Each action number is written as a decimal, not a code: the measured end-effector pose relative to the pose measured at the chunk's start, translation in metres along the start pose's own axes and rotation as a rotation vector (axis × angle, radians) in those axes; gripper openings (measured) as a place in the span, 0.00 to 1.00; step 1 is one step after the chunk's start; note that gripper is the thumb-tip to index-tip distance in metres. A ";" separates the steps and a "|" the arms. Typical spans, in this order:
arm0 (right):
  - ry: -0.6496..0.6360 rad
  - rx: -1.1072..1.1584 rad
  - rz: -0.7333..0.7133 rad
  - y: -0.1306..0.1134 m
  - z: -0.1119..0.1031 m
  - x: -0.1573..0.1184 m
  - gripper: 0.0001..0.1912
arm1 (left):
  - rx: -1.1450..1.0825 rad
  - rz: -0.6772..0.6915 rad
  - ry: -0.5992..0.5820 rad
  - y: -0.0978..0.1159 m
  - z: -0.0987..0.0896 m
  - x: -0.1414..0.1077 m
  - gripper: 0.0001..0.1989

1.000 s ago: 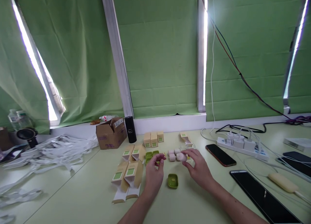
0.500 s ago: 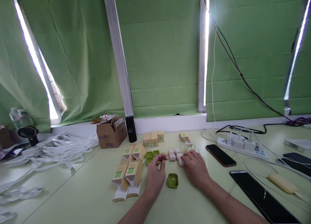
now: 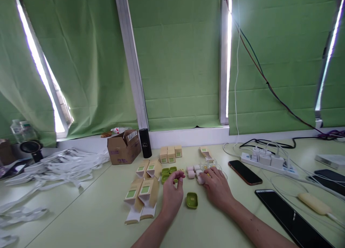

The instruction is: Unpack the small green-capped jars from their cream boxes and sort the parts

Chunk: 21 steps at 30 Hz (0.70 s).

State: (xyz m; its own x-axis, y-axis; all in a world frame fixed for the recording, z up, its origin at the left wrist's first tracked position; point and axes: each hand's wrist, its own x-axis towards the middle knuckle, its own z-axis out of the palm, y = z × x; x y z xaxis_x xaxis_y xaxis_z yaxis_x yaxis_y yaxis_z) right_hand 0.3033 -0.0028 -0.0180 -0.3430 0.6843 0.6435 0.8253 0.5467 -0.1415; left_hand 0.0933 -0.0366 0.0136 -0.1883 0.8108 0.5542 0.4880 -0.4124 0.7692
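My left hand (image 3: 173, 195) is raised over the table beside several small green trays (image 3: 165, 171), thumb and fingers curled close; whether anything is between them is too small to tell. My right hand (image 3: 217, 187) has its fingers closed on a pale pink block (image 3: 200, 179). More pale pink blocks (image 3: 191, 174) sit just left of it. Between my hands lies a square green dish (image 3: 192, 200). Clear plastic pieces (image 3: 212, 164) are partly hidden behind my right hand. Open beige cartons (image 3: 149, 190) with green labels lie left of my left hand.
Small beige boxes (image 3: 171, 154), a brown carton (image 3: 124, 147) and a black cylinder (image 3: 145, 143) stand at the back. White straps (image 3: 67, 165) spread at left. Phones (image 3: 245, 172), a black tablet (image 3: 293, 217), a power strip (image 3: 269, 162) and cables lie at right.
A small yellow spot now shows by my right fingertips at the pale pink block. Both hands have otherwise hardly moved.
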 end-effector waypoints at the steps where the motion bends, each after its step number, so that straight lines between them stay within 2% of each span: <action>1: 0.006 0.013 0.005 0.000 0.000 0.000 0.23 | 0.000 0.000 0.001 0.000 0.000 0.000 0.10; 4: 0.048 0.102 -0.012 0.000 -0.006 -0.001 0.25 | -0.005 0.002 0.015 -0.001 -0.001 0.000 0.10; 6: 0.048 0.213 -0.099 -0.003 -0.014 -0.002 0.25 | -0.010 0.001 0.026 -0.001 -0.002 0.000 0.10; 9: -0.039 0.380 -0.261 -0.014 -0.029 -0.005 0.26 | -0.022 -0.006 0.036 -0.001 -0.003 0.000 0.10; 11: -0.109 0.427 -0.291 -0.025 -0.037 -0.008 0.29 | -0.033 -0.006 0.047 0.000 -0.004 0.000 0.10; 14: -0.216 0.424 -0.286 -0.039 -0.040 -0.012 0.33 | -0.043 0.001 0.066 0.001 -0.004 0.000 0.10; 16: -0.251 0.440 -0.270 -0.044 -0.037 -0.014 0.31 | -0.042 0.010 0.071 0.002 -0.004 -0.001 0.09; 21: -0.209 0.651 -0.157 -0.042 -0.032 -0.014 0.25 | -0.045 0.063 0.091 0.002 -0.005 -0.002 0.08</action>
State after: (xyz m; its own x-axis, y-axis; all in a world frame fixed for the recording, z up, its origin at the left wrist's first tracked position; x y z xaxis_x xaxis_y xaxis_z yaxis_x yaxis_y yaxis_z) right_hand 0.2883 -0.0505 0.0033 -0.5690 0.6160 0.5448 0.3443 0.7801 -0.5224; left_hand 0.0905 -0.0409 0.0159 -0.2361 0.7422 0.6272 0.4626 -0.4817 0.7443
